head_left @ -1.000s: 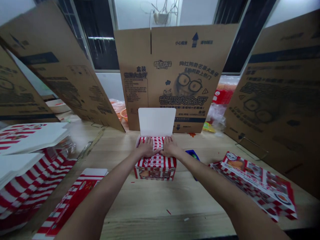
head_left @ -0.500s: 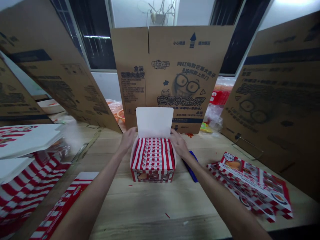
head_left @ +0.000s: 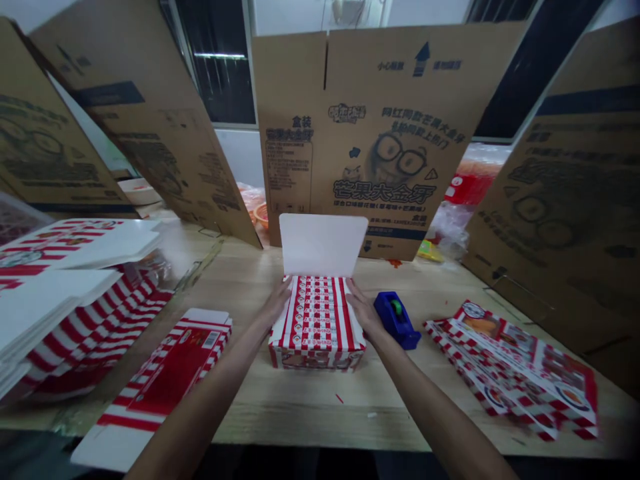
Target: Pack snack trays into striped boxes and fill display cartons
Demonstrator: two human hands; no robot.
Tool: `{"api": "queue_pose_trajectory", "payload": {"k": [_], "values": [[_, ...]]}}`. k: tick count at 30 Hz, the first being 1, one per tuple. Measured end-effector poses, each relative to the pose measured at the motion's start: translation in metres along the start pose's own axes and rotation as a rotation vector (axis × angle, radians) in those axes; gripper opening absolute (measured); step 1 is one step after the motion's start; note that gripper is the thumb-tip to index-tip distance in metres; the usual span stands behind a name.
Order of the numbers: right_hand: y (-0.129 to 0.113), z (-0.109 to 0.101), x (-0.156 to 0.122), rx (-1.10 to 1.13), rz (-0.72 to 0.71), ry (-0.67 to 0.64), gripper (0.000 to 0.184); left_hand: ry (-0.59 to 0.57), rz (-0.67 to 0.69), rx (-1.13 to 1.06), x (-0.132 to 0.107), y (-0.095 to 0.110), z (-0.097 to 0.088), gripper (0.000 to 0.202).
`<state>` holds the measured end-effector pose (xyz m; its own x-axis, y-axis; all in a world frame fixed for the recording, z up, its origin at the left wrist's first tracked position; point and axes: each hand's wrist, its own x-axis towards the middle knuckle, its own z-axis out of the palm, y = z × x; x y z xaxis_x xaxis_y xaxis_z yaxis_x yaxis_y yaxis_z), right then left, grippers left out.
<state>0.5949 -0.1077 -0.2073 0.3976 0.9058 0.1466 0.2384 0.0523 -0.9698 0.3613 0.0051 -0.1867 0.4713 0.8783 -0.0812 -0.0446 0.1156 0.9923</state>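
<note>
Light wood desk (head_left: 295, 407) carries everything; tall flat brown cardboard carton sheets (head_left: 385, 140) with dark print stand along its far side and edges. Left of centre, a pile of flattened red-and-white striped cartons (head_left: 85, 327) sits on the desk; on the right, a looser stack of flat red-and-white printed box blanks (head_left: 515, 377). A single flat red-and-white box (head_left: 167, 373) lies just left of the left forearm. Centre: open red-and-white box (head_left: 317, 357), white lid flap (head_left: 323, 245) standing up at its far side, filled with rows of small red-and-white striped packets, directly between the hands. Left hand (head_left: 277, 303) and right hand (head_left: 364, 310) are both open, not clenched, fingers against the box's left and right edges near the back. Blue tape dispenser (head_left: 397, 320) sits just beside the right hand.
</note>
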Motion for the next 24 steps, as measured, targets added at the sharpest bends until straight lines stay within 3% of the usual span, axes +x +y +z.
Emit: {"api": "queue_pose_trajectory", "payload": {"k": [6, 10, 14, 18, 21, 24], "values": [[0.009, 0.005, 0.014, -0.035, 0.024, 0.018, 0.057, -0.006, -0.046, 0.112, 0.005, -0.012, -0.008, 0.063], [0.010, 0.002, 0.011, -0.098, -0.025, -0.001, 0.053, 0.029, 0.069, 0.182, 0.005, -0.011, -0.009, 0.054], [0.008, 0.001, 0.006, -0.093, -0.015, -0.010, 0.078, 0.009, 0.131, 0.161, 0.002, -0.011, -0.008, 0.055], [0.001, -0.002, 0.013, 0.057, -0.056, -0.083, 0.101, -0.096, 0.149, 0.070, 0.002, -0.006, -0.010, 0.083], [-0.004, -0.005, 0.019, 0.119, -0.141, -0.176, 0.095, -0.121, 0.243, 0.015, 0.006, -0.002, -0.011, 0.097], [-0.005, -0.008, 0.020, 0.139, -0.163, -0.168, 0.079, -0.102, 0.306, 0.007, 0.009, -0.004, -0.013, 0.093]]}}
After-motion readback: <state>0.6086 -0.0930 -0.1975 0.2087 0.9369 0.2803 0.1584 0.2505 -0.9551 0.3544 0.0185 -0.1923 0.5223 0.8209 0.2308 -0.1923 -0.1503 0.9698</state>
